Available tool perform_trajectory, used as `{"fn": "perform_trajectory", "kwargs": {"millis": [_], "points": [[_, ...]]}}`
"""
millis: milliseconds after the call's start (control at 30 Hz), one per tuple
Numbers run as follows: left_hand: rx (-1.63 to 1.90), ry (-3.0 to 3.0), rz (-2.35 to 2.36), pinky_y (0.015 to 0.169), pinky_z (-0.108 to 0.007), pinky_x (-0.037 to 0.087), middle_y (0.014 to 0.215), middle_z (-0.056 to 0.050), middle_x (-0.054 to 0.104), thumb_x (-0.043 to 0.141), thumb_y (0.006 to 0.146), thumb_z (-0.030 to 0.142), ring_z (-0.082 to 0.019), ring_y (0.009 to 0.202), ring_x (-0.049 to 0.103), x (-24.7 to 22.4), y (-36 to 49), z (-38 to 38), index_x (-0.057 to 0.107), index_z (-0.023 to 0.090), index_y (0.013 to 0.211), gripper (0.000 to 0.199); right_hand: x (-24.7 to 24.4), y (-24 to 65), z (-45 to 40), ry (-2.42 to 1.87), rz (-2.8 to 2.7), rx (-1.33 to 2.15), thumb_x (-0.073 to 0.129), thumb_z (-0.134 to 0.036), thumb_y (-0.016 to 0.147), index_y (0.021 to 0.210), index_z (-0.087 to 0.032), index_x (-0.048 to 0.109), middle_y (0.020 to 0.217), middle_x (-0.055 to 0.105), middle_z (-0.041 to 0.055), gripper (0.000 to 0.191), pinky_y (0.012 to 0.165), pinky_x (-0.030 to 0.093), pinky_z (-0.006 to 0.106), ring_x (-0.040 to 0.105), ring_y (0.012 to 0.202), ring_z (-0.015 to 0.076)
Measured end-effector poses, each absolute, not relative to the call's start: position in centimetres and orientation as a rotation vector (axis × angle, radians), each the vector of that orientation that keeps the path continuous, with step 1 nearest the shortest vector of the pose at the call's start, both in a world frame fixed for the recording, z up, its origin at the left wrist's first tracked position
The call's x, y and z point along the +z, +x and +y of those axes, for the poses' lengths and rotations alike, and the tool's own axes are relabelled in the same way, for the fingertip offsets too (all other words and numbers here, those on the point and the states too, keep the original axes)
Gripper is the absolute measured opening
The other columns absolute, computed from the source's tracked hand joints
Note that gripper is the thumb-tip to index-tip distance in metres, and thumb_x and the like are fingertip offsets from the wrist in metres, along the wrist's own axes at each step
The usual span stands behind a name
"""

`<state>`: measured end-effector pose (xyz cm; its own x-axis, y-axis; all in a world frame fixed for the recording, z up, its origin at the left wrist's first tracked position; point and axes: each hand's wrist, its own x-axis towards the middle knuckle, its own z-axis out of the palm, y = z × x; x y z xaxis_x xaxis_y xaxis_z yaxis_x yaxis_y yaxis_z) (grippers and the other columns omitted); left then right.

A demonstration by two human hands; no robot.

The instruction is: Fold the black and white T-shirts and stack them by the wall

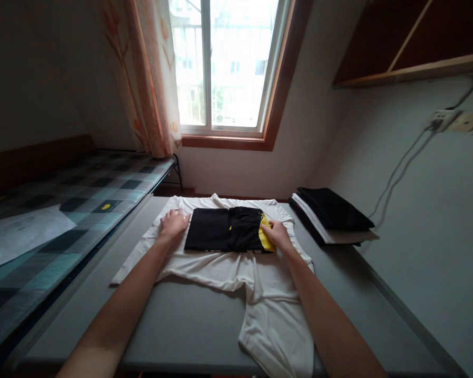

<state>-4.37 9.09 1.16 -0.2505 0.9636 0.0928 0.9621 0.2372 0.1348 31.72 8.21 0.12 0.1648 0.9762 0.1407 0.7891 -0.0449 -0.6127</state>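
A black garment (208, 229) with a yellow part at its right end lies folded into a flat rectangle on a spread white shirt (220, 270). My left hand (174, 223) rests on the white shirt beside the left edge of the black garment, its fingers apart and nothing held. At the other end, my right hand (276, 234) pinches the yellow edge between thumb and fingers. One part of the white shirt hangs down toward the table's near edge.
The grey table (197, 320) stands beside a bed with a checked cover (142, 181), where a paper sheet (31, 233) lies. A stack of folded black and white clothes (333, 210) sits at the table's back right, by the wall. Cords hang from a wall socket (443, 119).
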Motion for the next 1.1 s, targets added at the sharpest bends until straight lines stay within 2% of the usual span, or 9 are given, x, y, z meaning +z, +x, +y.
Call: {"fn": "perform_trajectory", "kwargs": {"millis": [167, 333, 500, 633, 733, 867, 967, 1100], "points": [[0.258, 1.940, 2.455, 0.106, -0.053, 0.032, 0.144, -0.024, 0.044, 0.029, 0.093, 0.055, -0.036, 0.135, 0.037, 0.2, -6.0, 9.4, 0.047, 0.012, 0.139, 0.065, 0.2, 31.1, 7.9, -1.762, -1.740, 0.522, 0.059, -0.030, 0.081, 0.084, -0.012, 0.072, 0.081, 0.074, 0.0096, 0.023, 0.061, 0.045, 0.024, 0.067, 0.073, 0.0207], [0.205, 1.856, 2.493, 0.107, -0.053, 0.030, 0.148, -0.021, 0.040, 0.029, 0.093, 0.056, -0.036, 0.136, 0.034, 0.7, -8.8, 9.2, 0.045, 0.015, 0.141, 0.065, -0.1, 29.4, 7.5, -1.474, -1.692, 0.891, 0.057, -0.024, 0.079, 0.093, -0.011, 0.072, 0.087, 0.075, 0.0085, 0.024, 0.060, 0.049, 0.022, 0.068, 0.073, 0.0189], [0.209, 1.888, 2.534, 0.092, -0.044, 0.042, 0.128, -0.022, 0.057, 0.044, 0.087, 0.051, -0.037, 0.119, 0.050, 2.5, -8.8, 9.4, 0.066, 0.014, 0.113, 0.050, -0.5, 28.8, 7.7, -1.492, -1.637, 0.912, 0.062, -0.031, 0.077, 0.090, -0.012, 0.073, 0.080, 0.075, 0.0085, 0.025, 0.058, 0.051, 0.023, 0.068, 0.073, 0.0207], [0.326, 1.822, 2.307, 0.075, -0.032, 0.044, 0.096, -0.018, 0.070, 0.046, 0.086, 0.053, -0.030, 0.095, 0.063, 3.1, -7.4, 10.2, 0.070, 0.014, 0.086, 0.046, -0.4, 29.1, 7.9, -1.529, -1.530, 0.969, 0.063, -0.034, 0.079, 0.081, -0.012, 0.073, 0.073, 0.073, 0.0079, 0.024, 0.053, 0.049, 0.022, 0.068, 0.070, 0.0204], [0.414, 1.774, 2.222, 0.064, -0.029, 0.042, 0.072, -0.012, 0.068, 0.056, 0.079, 0.052, -0.028, 0.080, 0.065, 2.8, -7.1, 10.6, 0.066, 0.015, 0.069, 0.039, -0.4, 29.0, 7.8, -1.543, -1.387, 1.078, 0.060, -0.036, 0.081, 0.077, -0.012, 0.071, 0.072, 0.072, 0.0079, 0.027, 0.048, 0.048, 0.022, 0.066, 0.065, 0.0189], [0.621, 1.581, 2.043, 0.051, -0.026, 0.036, 0.047, -0.003, 0.054, 0.066, 0.069, 0.048, -0.023, 0.058, 0.060, 2.3, -7.4, 10.6, 0.058, 0.016, 0.057, 0.035, -0.3, 28.5, 8.0, -1.539, -1.243, 1.174, 0.061, -0.041, 0.082, 0.079, -0.013, 0.069, 0.077, 0.072, 0.0082, 0.029, 0.048, 0.049, 0.022, 0.066, 0.066, 0.0182], [0.793, 1.462, 1.784, 0.049, -0.025, 0.036, 0.050, -0.001, 0.055, 0.068, 0.064, 0.045, -0.020, 0.055, 0.057, 2.4, -7.2, 10.5, 0.060, 0.015, 0.061, 0.031, 0.0, 28.0, 8.7, -1.666, -1.307, 1.113, 0.056, -0.044, 0.085, 0.082, -0.013, 0.068, 0.078, 0.072, 0.0093, 0.033, 0.048, 0.047, 0.023, 0.066, 0.065, 0.0184], [0.866, 1.515, 1.681, 0.057, -0.026, 0.044, 0.067, -0.004, 0.067, 0.071, 0.057, 0.037, -0.022, 0.068, 0.063, 3.0, -6.6, 10.4, 0.064, 0.015, 0.070, 0.026, 0.0, 27.2, 10.0, -1.776, -1.486, 0.927, 0.059, -0.041, 0.082, 0.086, -0.014, 0.066, 0.081, 0.072, 0.0083, 0.028, 0.053, 0.047, 0.022, 0.066, 0.071, 0.0187]]}}
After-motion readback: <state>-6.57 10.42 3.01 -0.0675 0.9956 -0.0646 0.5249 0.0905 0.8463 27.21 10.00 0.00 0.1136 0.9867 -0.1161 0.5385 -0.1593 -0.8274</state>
